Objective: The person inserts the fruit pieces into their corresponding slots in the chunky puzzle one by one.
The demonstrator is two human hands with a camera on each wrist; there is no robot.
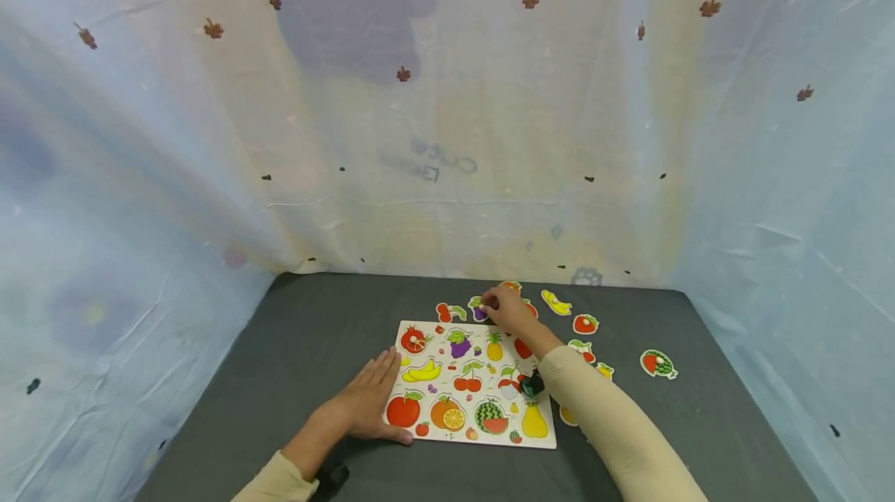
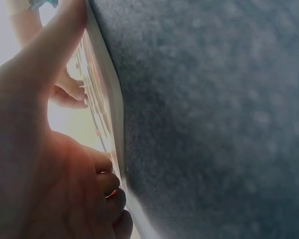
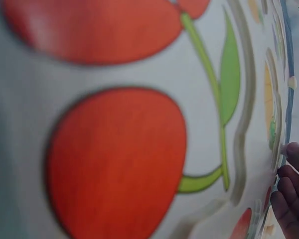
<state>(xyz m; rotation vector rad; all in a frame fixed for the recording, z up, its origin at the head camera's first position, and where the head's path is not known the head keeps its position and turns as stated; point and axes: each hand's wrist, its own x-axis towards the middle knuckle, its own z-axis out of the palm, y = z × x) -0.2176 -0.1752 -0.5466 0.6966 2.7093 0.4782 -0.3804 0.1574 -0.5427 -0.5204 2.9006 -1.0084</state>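
Observation:
A white puzzle board (image 1: 447, 346) printed with fruit lies flat on the dark table. My left hand (image 1: 370, 397) rests along its left edge with fingers straight, the thumb at the near left corner. In the left wrist view, the fingers (image 2: 107, 184) touch the board's rim. My right hand (image 1: 513, 312) reaches over the board's far edge. Its fingertips pinch at a grape puzzle piece (image 1: 478, 309) lying just beyond the board; the hand partly hides the piece. In the right wrist view, the right hand (image 3: 294, 191) shows at the edge, beyond the large printed cherries (image 3: 117, 159).
Loose fruit pieces lie around the board: cherries (image 1: 450, 312) behind it, a banana (image 1: 556, 302) and a strawberry-like piece (image 1: 585, 324) at the far right, and a watermelon (image 1: 659, 364) farther right. The right sleeve (image 1: 615, 416) covers part of the near-right area. A patterned curtain (image 1: 447, 238) stands behind.

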